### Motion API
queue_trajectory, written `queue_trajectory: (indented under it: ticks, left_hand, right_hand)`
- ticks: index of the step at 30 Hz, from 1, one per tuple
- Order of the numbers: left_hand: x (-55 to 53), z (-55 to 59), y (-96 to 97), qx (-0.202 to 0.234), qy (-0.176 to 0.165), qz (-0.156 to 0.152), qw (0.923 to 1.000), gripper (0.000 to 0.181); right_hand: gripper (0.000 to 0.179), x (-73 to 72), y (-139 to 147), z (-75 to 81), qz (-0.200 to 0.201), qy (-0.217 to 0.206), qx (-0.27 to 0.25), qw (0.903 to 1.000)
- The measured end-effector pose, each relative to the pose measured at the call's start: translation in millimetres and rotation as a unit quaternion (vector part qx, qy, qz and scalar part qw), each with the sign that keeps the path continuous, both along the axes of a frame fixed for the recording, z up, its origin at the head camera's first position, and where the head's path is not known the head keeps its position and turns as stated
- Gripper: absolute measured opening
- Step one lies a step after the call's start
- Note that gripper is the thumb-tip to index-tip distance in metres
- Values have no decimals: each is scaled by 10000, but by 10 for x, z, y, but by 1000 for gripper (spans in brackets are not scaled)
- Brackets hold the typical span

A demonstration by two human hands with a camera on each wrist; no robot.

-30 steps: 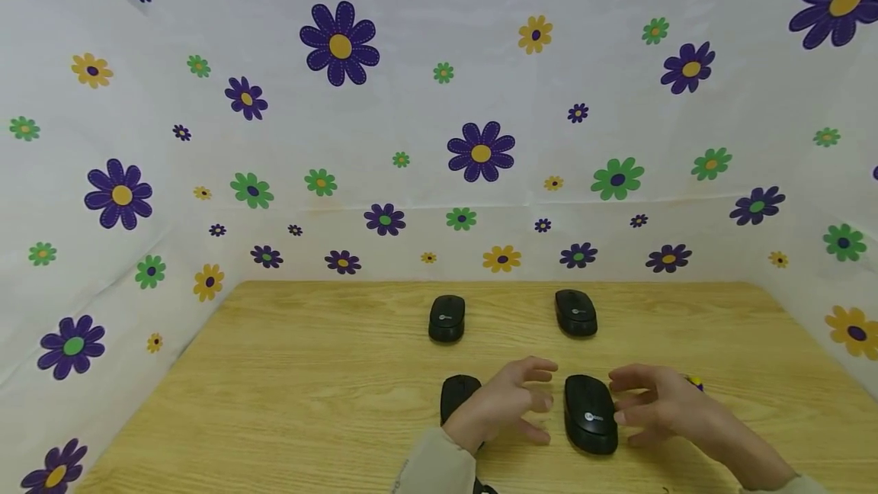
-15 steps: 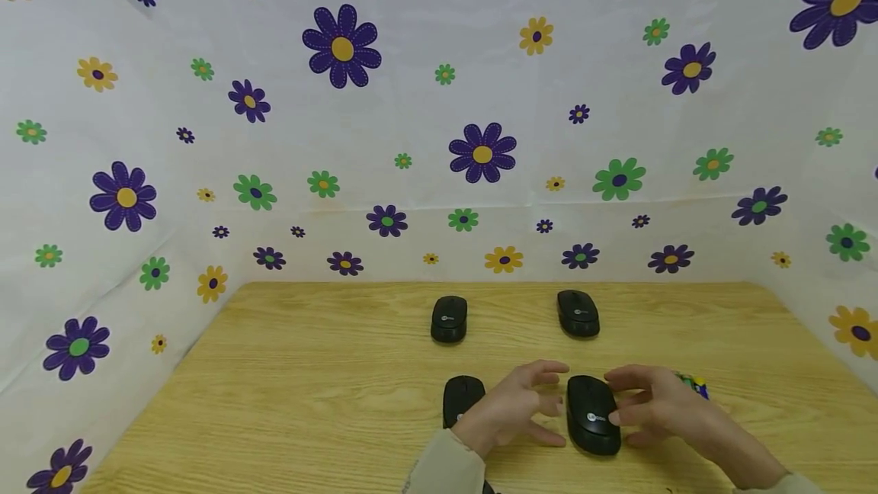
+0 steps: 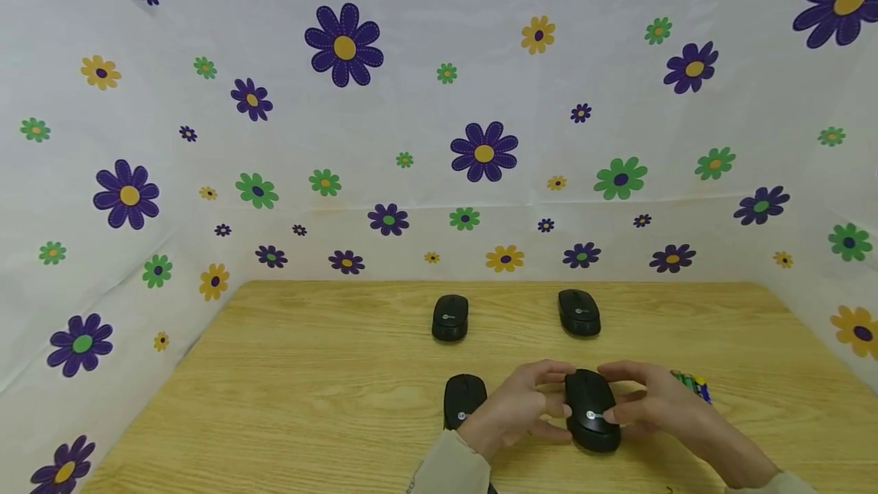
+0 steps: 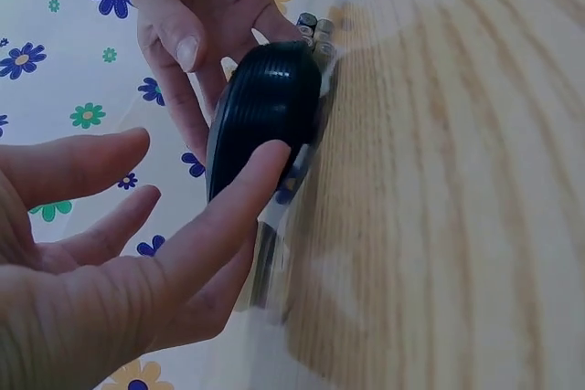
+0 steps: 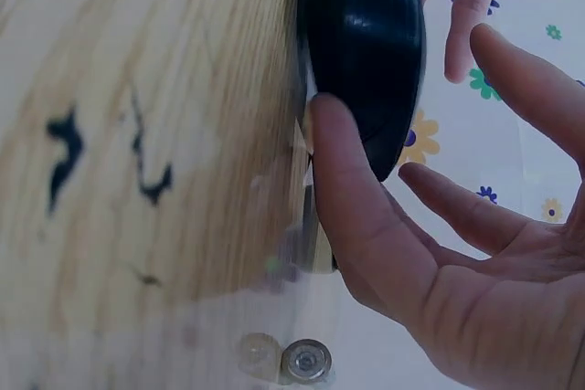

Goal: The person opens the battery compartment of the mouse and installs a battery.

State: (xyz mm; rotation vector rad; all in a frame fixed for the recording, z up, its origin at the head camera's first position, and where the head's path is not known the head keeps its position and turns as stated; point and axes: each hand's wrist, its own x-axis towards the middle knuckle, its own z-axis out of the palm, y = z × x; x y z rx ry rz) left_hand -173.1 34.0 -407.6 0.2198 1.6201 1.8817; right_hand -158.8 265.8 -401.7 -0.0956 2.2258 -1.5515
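Observation:
A black computer mouse (image 3: 586,395) with a small white logo lies between my two hands near the front of the table. My left hand (image 3: 517,406) holds its left side with bent fingers, and my right hand (image 3: 652,402) holds the right side. In the left wrist view, a left fingertip presses the dark ribbed flank of the mouse (image 4: 270,98). From the right wrist, one right finger lies along the lower edge of the mouse (image 5: 366,52). Close beside my left wrist is a second mouse (image 3: 463,395), partly covered by that hand.
Two more black mice, one left (image 3: 450,317) and one right (image 3: 579,312), stand farther back on the wooden table (image 3: 309,372). Several coloured batteries (image 3: 701,387) lie just past my right hand. A white flowered cloth (image 3: 411,113) closes off the back and sides.
Both hands have closed in on the front right mouse, the left moving right until its fingers meet it. The mouse has shifted slightly away from me. More of the batteries shows.

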Motion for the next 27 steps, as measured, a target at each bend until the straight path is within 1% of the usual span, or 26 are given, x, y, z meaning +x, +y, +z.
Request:
queue_trajectory:
  ticks: [5,10,19,23,27]
  left_hand:
    - [7,0,-17,-23,77,154,9998,60]
    - [16,6,-53,-41,258,291,9992,63]
    - [21,1,-178,-108,533,462,9974,68]
    - [29,29,-229,-122,629,488,9968,70]
    - [29,71,-294,-149,703,444,9964,71]
  right_hand:
    - [68,-18,-38,-2,-19,-89,61,9999]
    - [73,-20,-64,4,83,-139,-151,9998]
    - [77,-19,-177,49,-48,47,-89,9999]
    - [77,-4,-226,69,-15,135,-201,9997]
    - [77,4,-275,109,48,245,-234,9994]
